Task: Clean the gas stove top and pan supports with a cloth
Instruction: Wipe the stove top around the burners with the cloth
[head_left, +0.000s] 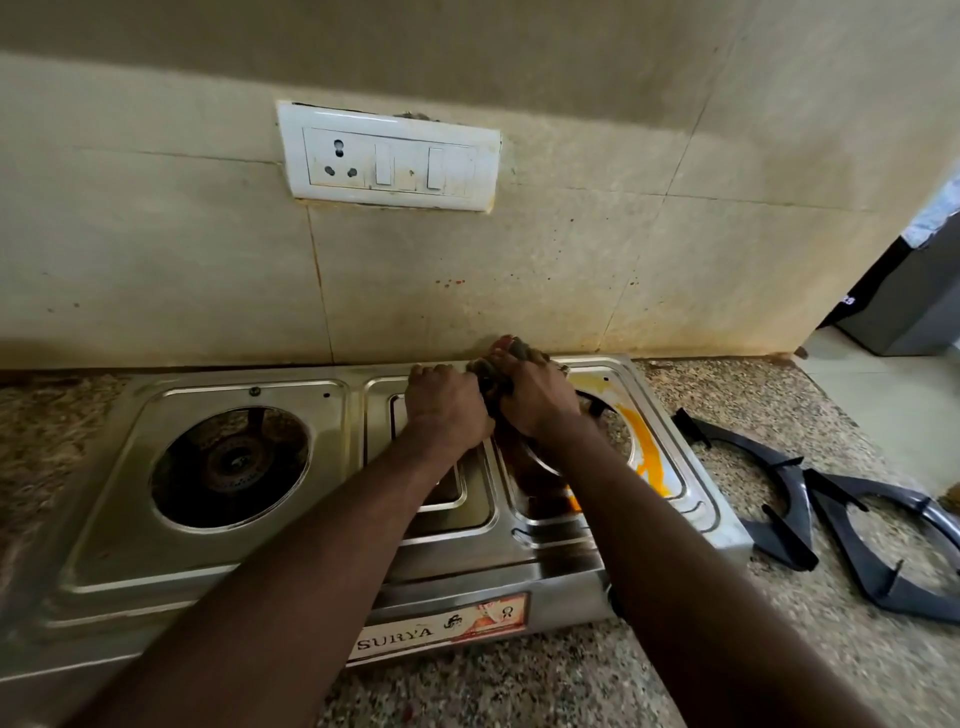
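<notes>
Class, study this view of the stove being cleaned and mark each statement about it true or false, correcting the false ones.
1. Both pan supports sit on the burners. False: both lie on the granite counter, right of the stove.
2. Both hands grip the cloth. True: the left hand and right hand close on it.
3. The yellow spill is by the left burner. False: it is around the right burner opening.
4. The left burner is uncovered. True.
5. The socket-and-switch plate is on the wall above the stove. True.
</notes>
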